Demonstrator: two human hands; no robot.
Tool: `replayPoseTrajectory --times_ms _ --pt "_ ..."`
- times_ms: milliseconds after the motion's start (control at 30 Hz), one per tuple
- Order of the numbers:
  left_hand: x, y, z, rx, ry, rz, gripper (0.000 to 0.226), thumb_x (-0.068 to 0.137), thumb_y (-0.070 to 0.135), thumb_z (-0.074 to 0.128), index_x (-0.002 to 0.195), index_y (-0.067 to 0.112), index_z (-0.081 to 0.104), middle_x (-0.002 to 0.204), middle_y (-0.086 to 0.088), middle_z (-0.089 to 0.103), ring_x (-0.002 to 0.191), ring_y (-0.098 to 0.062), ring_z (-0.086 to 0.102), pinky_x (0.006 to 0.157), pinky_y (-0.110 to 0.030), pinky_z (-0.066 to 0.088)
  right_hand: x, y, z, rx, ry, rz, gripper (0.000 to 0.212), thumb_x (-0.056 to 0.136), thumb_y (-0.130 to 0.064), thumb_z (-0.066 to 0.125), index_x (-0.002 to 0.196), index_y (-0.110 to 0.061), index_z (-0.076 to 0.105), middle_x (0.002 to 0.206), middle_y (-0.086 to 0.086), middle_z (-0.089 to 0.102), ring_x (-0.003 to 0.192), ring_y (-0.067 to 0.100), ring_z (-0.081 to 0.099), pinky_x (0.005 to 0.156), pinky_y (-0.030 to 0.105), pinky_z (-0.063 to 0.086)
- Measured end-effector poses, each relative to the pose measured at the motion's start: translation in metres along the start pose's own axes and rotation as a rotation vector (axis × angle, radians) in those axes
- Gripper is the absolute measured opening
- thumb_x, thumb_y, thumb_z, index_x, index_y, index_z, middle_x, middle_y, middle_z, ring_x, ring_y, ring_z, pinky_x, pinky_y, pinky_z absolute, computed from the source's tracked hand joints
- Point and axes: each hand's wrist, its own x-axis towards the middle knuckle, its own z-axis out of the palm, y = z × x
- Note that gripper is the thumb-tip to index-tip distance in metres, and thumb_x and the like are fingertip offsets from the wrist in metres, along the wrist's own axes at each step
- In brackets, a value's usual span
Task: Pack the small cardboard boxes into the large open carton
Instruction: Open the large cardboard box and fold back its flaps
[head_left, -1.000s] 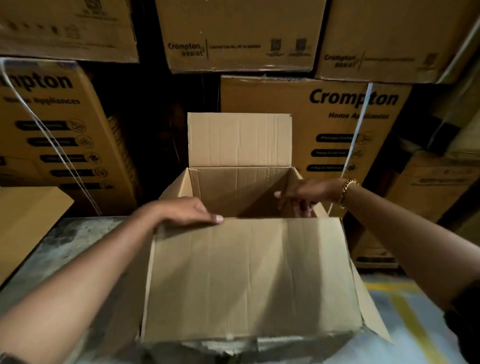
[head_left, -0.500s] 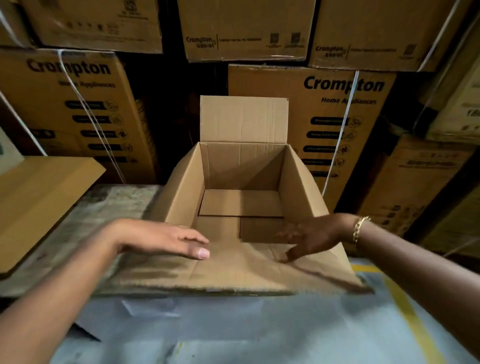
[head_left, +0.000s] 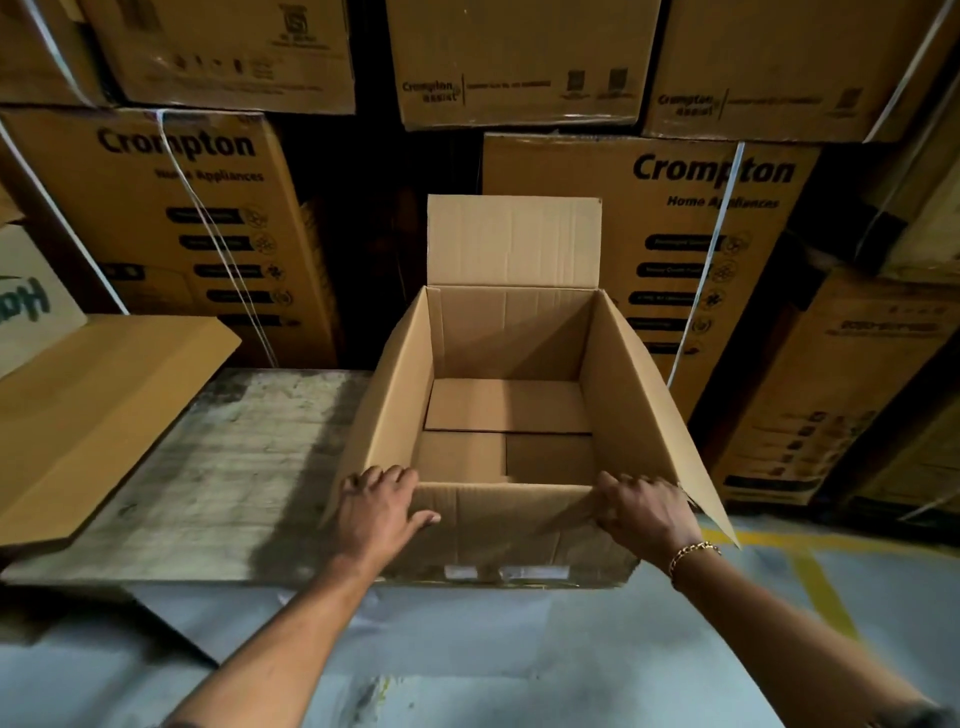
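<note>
1. Gripping the carton at its two near corners, both hands have left the flat, pressing pose of half a second ago.
2. Left hand: fingers curl over the near-left corner of the rim and the thumb stretches along the front face. Earlier it lay palm-down on the near flap.
3. Right hand: fingers curl round the near-right corner and pinch the cardboard edge there. A bracelet sits on the wrist. Earlier this hand was spread flat on the same flap.
4. Near flap: now folded down against the front wall, between the hands. A second ago it stood up and hid the opening; half a second ago it lay stretched out toward the camera.
5. Far flap: upright, as before.
6. The carton stands open at the right end of the table, at the near edge, and only its bottom flaps show inside.
7. A cardboard sheet lies on the table's left, and printed boxes are stacked behind.
</note>
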Motion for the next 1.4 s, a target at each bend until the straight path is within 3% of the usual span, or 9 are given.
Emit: replayPoseTrajectory --times_ms 200,333,633,767,867,1000,1200,1300,1400 --pt "0.003 -0.004 0.009 0.017 0.051 0.023 0.065 0.075 0.079 0.058 0.108 0.024 0.065 0.103 0.003 0.07 0.095 -0.023 0.063 0.077 -0.043 0.048 0.006 0.003 0.01 0.005 0.0 0.031 0.037 0.083 -0.053 0.069 0.108 -0.031 0.053 0.094 -0.007 0.07 0.084 0.016 0.069 0.074 0.034 0.053" --pt "0.003 -0.003 0.007 0.011 0.046 0.021 0.065 0.075 0.079 0.058 0.109 0.024 0.064 0.105 0.003 0.069 0.098 -0.024 0.062 0.078 -0.045 0.047 0.007 0.002 0.008 0.011 0.003 0.035 0.036 0.084 -0.053 0.067 0.108 -0.031 0.052 0.095 -0.007 0.069 0.085 0.017 0.068 0.076 0.033 0.051" --pt "-0.006 -0.002 -0.004 0.048 -0.01 0.049 0.071 0.081 0.081 0.046 0.124 0.025 0.052 0.126 0.001 0.057 0.114 -0.023 0.051 0.09 -0.043 0.042 -0.001 0.001 0.0 0.019 -0.061 -0.011 0.048 0.086 -0.053 0.066 0.122 -0.028 0.047 0.117 0.0 0.065 0.108 0.022 0.061 0.091 0.037 0.046" --pt "-0.007 -0.002 -0.009 0.022 -0.062 0.066 0.076 0.081 0.082 0.046 0.133 0.027 0.044 0.135 0.001 0.05 0.124 -0.022 0.044 0.101 -0.043 0.039 -0.001 0.003 -0.01 0.021 -0.144 -0.041 0.06 0.082 -0.062 0.061 0.129 -0.028 0.044 0.122 0.0 0.061 0.114 0.023 0.058 0.093 0.039 0.044" --pt "-0.008 -0.007 -0.015 -0.071 -0.146 0.075 0.09 0.081 0.084 0.044 0.149 0.026 0.033 0.152 -0.002 0.038 0.14 -0.023 0.031 0.113 -0.047 0.03 -0.002 0.005 -0.019 0.055 -0.178 -0.049 0.068 0.08 -0.075 0.046 0.129 -0.027 0.045 0.12 0.001 0.062 0.111 0.024 0.058 0.09 0.041 0.043" --pt "-0.02 -0.016 -0.023 -0.176 -0.156 0.02 0.096 0.085 0.082 0.036 0.159 0.025 0.014 0.168 -0.003 0.01 0.153 -0.024 0.007 0.123 -0.053 0.012 0.005 -0.001 -0.022 0.212 -0.162 0.007 0.071 0.091 -0.074 0.032 0.139 -0.023 0.043 0.136 0.004 0.057 0.119 0.025 0.054 0.096 0.043 0.04" --pt "-0.042 -0.078 -0.039 -0.178 -0.025 -0.096 0.091 0.087 0.08 0.019 0.16 0.026 0.013 0.169 -0.001 0.003 0.154 -0.022 0.002 0.122 -0.052 0.011 0.041 -0.06 -0.039 0.292 -0.076 -0.027 0.079 0.093 -0.075 0.026 0.153 -0.023 0.03 0.159 0.01 0.035 0.143 0.029 0.035 0.114 0.048 0.028" --pt "-0.058 -0.125 -0.048 -0.18 0.01 -0.177 0.096 0.084 0.085 0.011 0.159 0.026 0.018 0.168 -0.001 0.008 0.153 -0.022 0.006 0.121 -0.051 0.012 0.067 -0.108 -0.051 0.305 0.03 -0.131 0.07 0.092 -0.071 0.031 0.151 -0.033 0.029 0.154 0.002 0.039 0.138 0.026 0.039 0.11 0.045 0.033" --pt "-0.077 -0.181 -0.052 -0.195 0.01 -0.276 0.093 0.084 0.082 0.02 0.157 0.024 0.021 0.168 -0.001 0.011 0.153 -0.023 0.008 0.121 -0.051 0.013 0.097 -0.168 -0.067 0.377 0.09 -0.248 0.062 0.094 -0.067 0.039 0.147 -0.036 0.032 0.152 -0.003 0.039 0.133 0.024 0.042 0.107 0.045 0.036"
